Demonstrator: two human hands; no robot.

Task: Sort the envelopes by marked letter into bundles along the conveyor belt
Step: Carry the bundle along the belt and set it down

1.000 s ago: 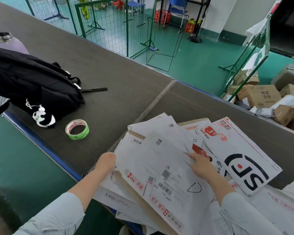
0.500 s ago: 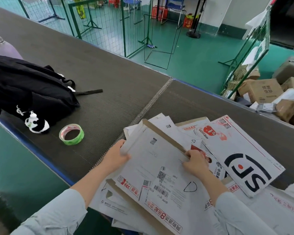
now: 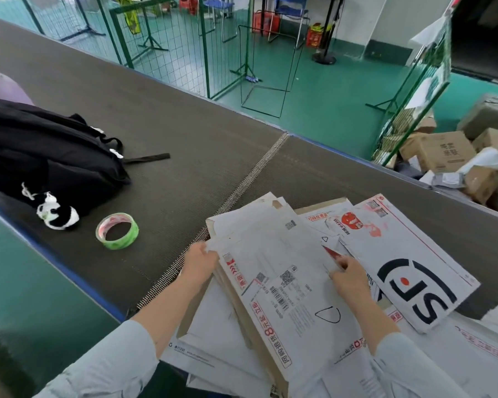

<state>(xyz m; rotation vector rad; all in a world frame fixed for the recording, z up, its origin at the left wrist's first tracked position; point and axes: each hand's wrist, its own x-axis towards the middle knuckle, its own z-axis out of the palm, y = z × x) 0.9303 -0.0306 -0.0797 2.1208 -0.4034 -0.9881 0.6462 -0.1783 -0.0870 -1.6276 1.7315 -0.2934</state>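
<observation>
Head view: the D envelope point(image 3: 293, 288), white with a hand-drawn D near its lower edge, lay on top of the envelope pile point(image 3: 213, 334) at the near edge of the conveyor belt point(image 3: 184, 133). The left hand point(image 3: 199, 264) had its grip curled round the envelope's left edge, and the right hand point(image 3: 350, 280) had its grip pinching the right edge with curled fingers. Against the pile's right side lay 1 large white mailer point(image 3: 408, 271) with a black logo; left of the pile, well apart, sat 1 green tape roll point(image 3: 117, 231), 1 black backpack point(image 3: 49, 162) and 1 panda charm point(image 3: 58, 215).
</observation>
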